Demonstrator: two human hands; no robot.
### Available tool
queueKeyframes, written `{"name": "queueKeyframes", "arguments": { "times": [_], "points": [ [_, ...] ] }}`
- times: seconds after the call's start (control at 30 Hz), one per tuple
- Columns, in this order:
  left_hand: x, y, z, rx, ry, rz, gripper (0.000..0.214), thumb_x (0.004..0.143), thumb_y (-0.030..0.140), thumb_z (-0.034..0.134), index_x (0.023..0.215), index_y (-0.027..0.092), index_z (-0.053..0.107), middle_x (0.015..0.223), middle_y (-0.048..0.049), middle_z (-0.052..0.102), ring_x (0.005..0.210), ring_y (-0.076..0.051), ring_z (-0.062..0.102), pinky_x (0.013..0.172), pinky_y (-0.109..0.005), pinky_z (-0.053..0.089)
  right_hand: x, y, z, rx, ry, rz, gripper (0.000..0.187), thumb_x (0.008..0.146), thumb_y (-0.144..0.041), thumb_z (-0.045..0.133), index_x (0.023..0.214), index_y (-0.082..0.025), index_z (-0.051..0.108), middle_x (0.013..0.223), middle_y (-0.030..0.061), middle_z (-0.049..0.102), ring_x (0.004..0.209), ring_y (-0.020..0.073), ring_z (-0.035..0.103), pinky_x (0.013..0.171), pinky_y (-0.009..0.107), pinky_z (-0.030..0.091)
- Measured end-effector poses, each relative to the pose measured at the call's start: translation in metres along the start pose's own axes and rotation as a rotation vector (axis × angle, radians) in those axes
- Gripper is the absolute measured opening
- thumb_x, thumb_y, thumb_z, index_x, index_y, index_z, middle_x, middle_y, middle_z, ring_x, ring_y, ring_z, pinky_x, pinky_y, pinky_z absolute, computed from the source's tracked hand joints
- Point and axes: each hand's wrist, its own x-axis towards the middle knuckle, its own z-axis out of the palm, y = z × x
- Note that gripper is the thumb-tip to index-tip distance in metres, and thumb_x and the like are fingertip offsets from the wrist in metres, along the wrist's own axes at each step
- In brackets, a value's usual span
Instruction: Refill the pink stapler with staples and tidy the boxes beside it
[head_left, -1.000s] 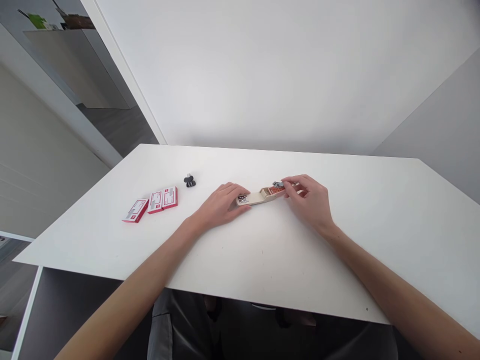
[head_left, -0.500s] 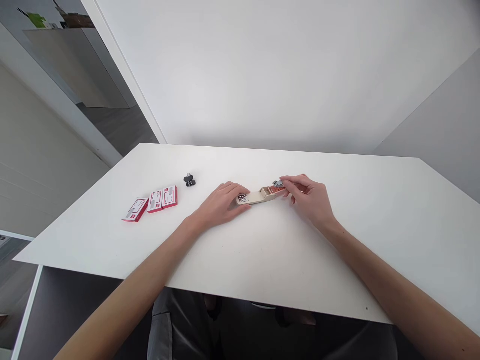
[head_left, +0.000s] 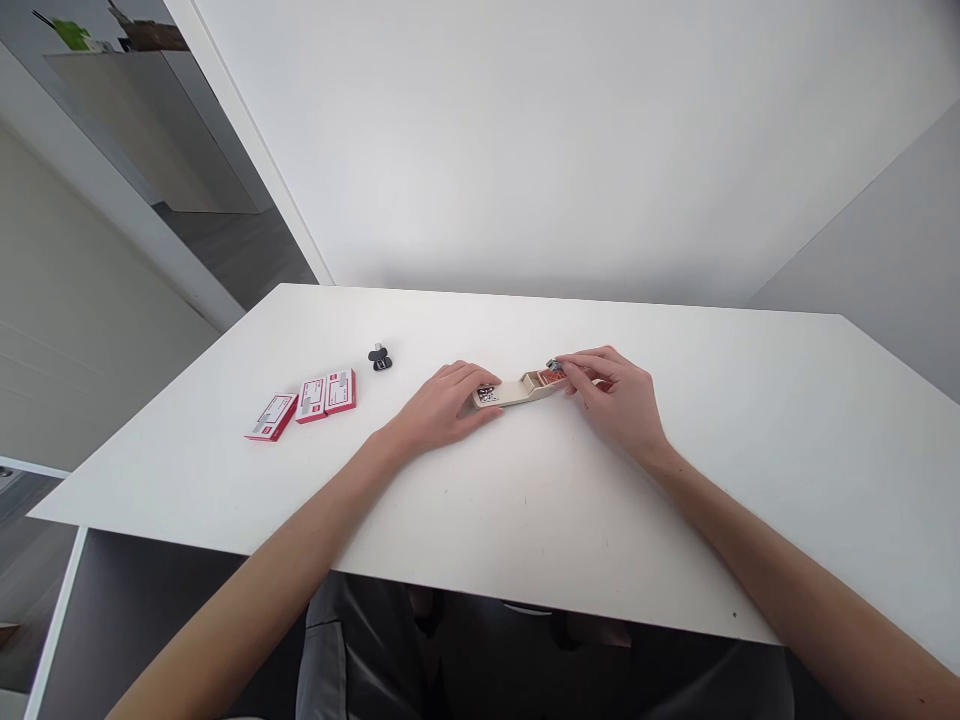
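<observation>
- Three red-and-white boxes point(head_left: 301, 405) are lying in a row at the tabletop's point(head_left: 525, 500) 9 o'clock side, close together, well apart from both hands.
- A small black clip-like piece point(head_left: 380, 358) is sitting at 1 o'clock from the boxes, alone on the white surface.
- The left hand point(head_left: 442, 405) is lying palm down, fingers loosely spread and pressing on the near, left end of the tray point(head_left: 510, 393); it is not closing around anything.
- The tray, a slim beige one with a printed label at its left end, is lying flat near the tabletop's middle, its long side running from 8 o'clock to 2 o'clock between the two hands.
- A small red and metal part point(head_left: 556, 371) is sitting at the tray's right end.
- The right hand point(head_left: 619, 395) is curling over that end, thumb and fingertips pinching together on the part; how tightly, I cannot tell.
</observation>
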Motion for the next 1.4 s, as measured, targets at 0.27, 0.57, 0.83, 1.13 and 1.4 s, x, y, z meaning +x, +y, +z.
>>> {"name": "queueKeyframes", "arguments": {
  "times": [0.27,0.57,0.83,1.13,1.4],
  "points": [
    [0.000,0.000,0.000,0.007,0.010,0.008,0.036,0.104,0.049,0.055,0.128,0.024,0.063,0.127,-0.0087,0.072,0.120,-0.028,0.064,0.106,-0.048,0.049,0.005,0.004,-0.003,-0.075,0.124,-0.063,0.028,0.100,-0.048,0.063,0.102,-0.025,0.080,0.111,0.0077,0.076,0.072,0.0181,0.071,0.059,0.033,0.054],
    [-0.001,0.001,0.001,0.031,0.052,-0.012,0.032,0.104,0.043,0.056,0.128,0.023,0.065,0.128,-0.0083,0.072,0.122,-0.027,0.063,0.108,-0.047,0.048,0.015,0.017,-0.017,0.036,0.301,0.157,0.023,0.098,-0.042,0.063,0.113,-0.028,0.072,0.128,0.0071,0.069,0.061,0.0109,0.058,0.056,0.031,0.050],
    [-0.002,-0.005,0.006,0.062,0.109,-0.036,0.034,0.102,0.041,0.058,0.128,0.022,0.070,0.123,-0.0118,0.065,0.112,-0.027,0.063,0.100,-0.047,0.053,0.022,0.023,-0.017,0.371,0.142,0.416,0.034,0.092,-0.057,0.070,0.098,-0.024,0.076,0.087,0.0037,0.074,0.056,0.0122,0.051,0.052,0.029,0.051],
    [-0.001,-0.008,0.007,0.024,0.092,-0.033,0.033,0.102,0.039,0.060,0.129,0.022,0.070,0.121,-0.0105,0.066,0.111,-0.027,0.063,0.101,-0.047,0.053,0.019,0.004,-0.016,0.569,0.015,0.229,0.042,0.087,-0.055,0.081,0.117,-0.028,0.073,0.114,0.0071,0.077,0.088,0.0188,0.068,0.058,0.029,0.052],
    [-0.001,-0.007,0.005,0.012,0.090,-0.013,0.033,0.102,0.040,0.062,0.130,0.023,0.066,0.117,-0.0090,0.069,0.109,-0.026,0.063,0.101,-0.046,0.052,0.010,-0.007,-0.012,0.376,-0.168,0.060,0.036,0.093,-0.055,0.075,0.118,-0.029,0.076,0.132,0.0084,0.071,0.088,0.0214,0.067,0.066,0.037,0.054]
  ]
}}
